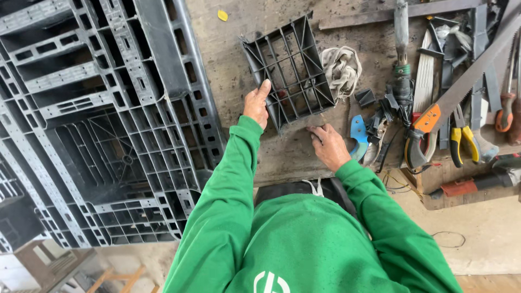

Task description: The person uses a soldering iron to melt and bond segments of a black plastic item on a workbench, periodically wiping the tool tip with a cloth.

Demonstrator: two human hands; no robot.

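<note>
Head view: the person in green sleeves stands over a grimy surface [239,59]. The left hand [256,104] rests against the left edge of a black plastic grid piece [290,68], thumb and fingers laid along its rim, steadying it rather than wrapped around it. The right hand [328,145] lies knuckles up on the surface just below the piece's lower corner, fingers curled down; whether they pinch anything small I cannot tell.

The grid piece looks like a section cut or broken out of a pallet: it lies tilted on the surface, separate, with ragged rib ends along its near edge. To the left, a large grey plastic pallet [103,125] leans or lies beside the surface, well apart from the piece. As I judge it, the piece is already freed and laid out on the surface, but nothing shows it trimmed, joined or fitted to anything, and no tool is in either hand.

To the right of the piece lie a crumpled rag [342,68], touching its right edge, a blue-handled tool [358,135] near the right hand, an orange-handled handsaw [461,89], yellow-handled pliers [462,138], and a power tool with a cord [401,81].
</note>
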